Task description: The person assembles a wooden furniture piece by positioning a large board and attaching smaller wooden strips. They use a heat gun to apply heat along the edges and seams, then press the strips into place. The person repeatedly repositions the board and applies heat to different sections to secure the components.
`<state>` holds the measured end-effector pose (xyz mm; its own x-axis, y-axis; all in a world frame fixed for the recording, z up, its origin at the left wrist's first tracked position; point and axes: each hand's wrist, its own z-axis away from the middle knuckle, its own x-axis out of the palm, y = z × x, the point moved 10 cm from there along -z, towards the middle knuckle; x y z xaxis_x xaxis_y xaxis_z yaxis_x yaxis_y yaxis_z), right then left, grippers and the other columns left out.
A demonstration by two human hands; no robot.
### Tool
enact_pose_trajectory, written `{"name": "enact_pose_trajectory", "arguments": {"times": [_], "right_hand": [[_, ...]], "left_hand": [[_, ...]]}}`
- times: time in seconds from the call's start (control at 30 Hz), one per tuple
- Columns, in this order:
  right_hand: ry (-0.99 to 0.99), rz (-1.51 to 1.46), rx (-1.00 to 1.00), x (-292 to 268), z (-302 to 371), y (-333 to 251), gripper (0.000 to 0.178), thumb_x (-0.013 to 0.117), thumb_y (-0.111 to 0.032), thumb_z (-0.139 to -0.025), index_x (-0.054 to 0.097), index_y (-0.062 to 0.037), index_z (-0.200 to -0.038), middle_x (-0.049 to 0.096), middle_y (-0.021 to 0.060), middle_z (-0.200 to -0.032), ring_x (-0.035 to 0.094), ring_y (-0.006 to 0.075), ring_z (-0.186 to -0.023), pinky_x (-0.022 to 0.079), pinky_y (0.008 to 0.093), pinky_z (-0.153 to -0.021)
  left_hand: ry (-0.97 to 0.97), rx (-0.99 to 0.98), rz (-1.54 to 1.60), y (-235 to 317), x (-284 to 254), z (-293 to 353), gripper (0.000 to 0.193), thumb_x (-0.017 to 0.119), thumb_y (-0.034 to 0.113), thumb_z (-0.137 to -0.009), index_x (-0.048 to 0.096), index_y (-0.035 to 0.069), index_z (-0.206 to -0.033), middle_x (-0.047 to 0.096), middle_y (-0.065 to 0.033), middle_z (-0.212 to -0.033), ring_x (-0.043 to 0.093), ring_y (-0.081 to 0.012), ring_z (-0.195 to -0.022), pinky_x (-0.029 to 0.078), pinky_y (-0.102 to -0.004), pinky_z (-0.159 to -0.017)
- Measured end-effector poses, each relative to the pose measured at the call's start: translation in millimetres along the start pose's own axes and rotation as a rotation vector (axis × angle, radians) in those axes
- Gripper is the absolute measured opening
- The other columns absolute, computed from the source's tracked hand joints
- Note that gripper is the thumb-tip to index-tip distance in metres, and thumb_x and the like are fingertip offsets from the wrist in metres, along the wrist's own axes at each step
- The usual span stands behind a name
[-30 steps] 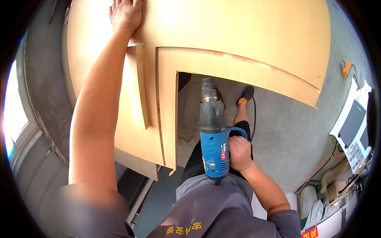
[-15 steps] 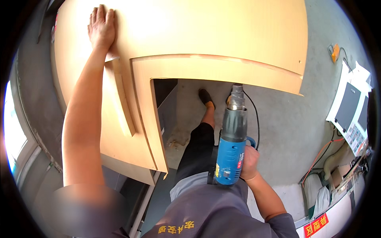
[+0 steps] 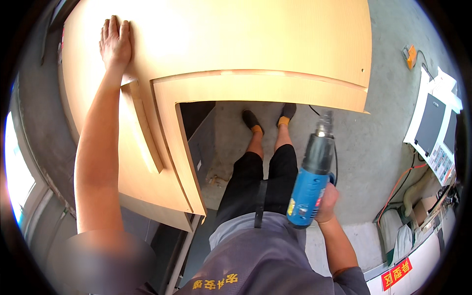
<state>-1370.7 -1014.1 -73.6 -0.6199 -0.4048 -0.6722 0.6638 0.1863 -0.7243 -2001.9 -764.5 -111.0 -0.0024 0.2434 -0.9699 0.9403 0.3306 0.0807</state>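
A large pale wood-grain panel spreads in front of me, with an L-shaped corner cut out of its near side. My left hand lies flat on it at the far left, fingers stretched out and holding nothing. Close to my left wrist, a narrow wooden strip rests on the panel. My right hand is wrapped round the handle of a blue and black heat gun, partly hidden behind its body. The metal nozzle points away from me, just short of the panel's near edge. A groove runs along the cut-out's border.
A black cord hangs beside the heat gun. My legs and dark shoes show below the cut-out. To the right stand a white and grey board, an orange hose and bags. An orange object lies on the grey floor.
The heat gun has swung right and slightly nearer, its nozzle moving off the panel's edge. My second foot has come into view. My left hand stays flat on the panel.
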Motion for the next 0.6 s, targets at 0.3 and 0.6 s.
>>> {"name": "enact_pose_trajectory", "arguments": {"times": [0.3,0.6], "right_hand": [[-0.147,-0.223,-0.253,93,-49,-78,0.021,0.067,-0.013,-0.068,0.059,-0.0015,-0.084,0.061,0.0128,-0.072,0.061,0.0308,-0.063,0.048,0.0391,-0.058],[-0.113,-0.264,-0.213,92,-45,-80,0.020,0.069,-0.013,-0.069,0.059,-0.0018,-0.082,0.059,0.0130,-0.070,0.060,0.0312,-0.062,0.047,0.0387,-0.057]], "left_hand": [[0.041,0.000,-0.042,9,-8,4,0.068,0.032,0.055,-0.101,0.035,0.013,-0.154,0.032,-0.0102,-0.160,0.024,-0.0256,-0.150,0.020,-0.0401,-0.120],[0.033,0.077,-0.039,-22,0,-2,0.072,0.032,0.060,-0.097,0.036,0.015,-0.154,0.032,-0.0095,-0.160,0.024,-0.0262,-0.149,0.018,-0.0435,-0.120]]}}
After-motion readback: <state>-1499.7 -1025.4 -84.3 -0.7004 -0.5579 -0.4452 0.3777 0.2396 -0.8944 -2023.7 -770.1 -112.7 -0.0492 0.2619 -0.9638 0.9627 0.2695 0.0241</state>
